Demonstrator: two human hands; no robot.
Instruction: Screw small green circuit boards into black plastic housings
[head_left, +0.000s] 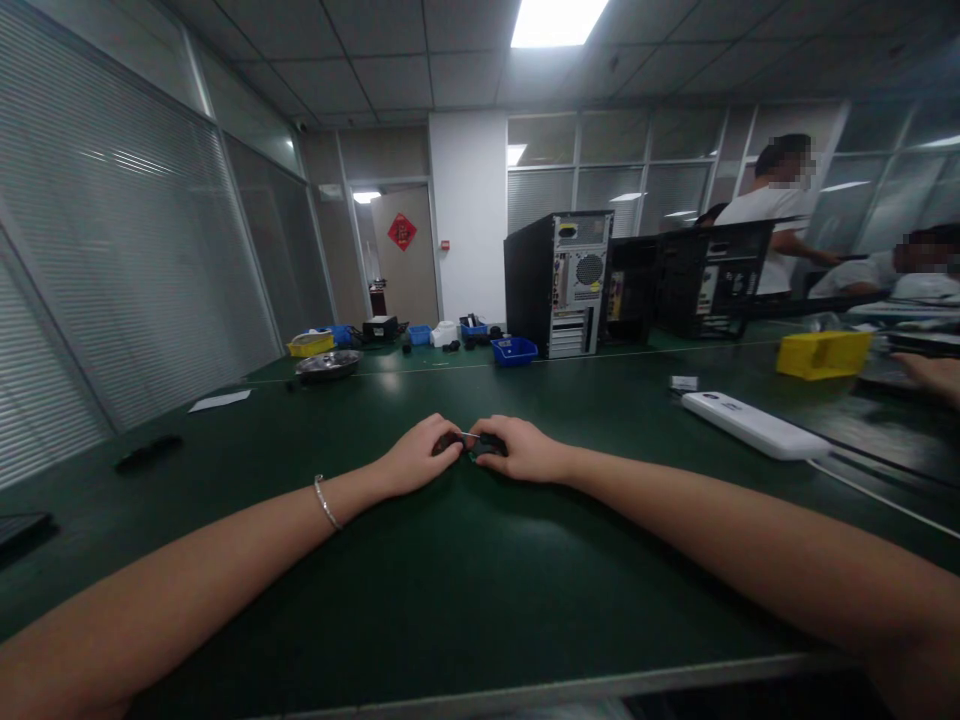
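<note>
Over the middle of the green table (465, 580), my two hands come together, almost touching. My left hand (418, 455) has its fingers closed round a small dark rounded piece (448, 441); its exact kind is too small to tell. A black handle (491, 444) sits in the closed fingers of my right hand (529, 449). From it a thin bright metal shaft (469, 435) points left toward the dark piece, like a small screwdriver. Whether the shaft touches the piece cannot be made out. A little green shows beneath the handle.
A white power strip (754, 425) with cables lies to the right, near a yellow bin (823, 355). Computer towers (559, 285) and a blue tray (514, 351) stand at the back. A metal dish (328, 365) is at back left. A person (765, 215) stands at far right.
</note>
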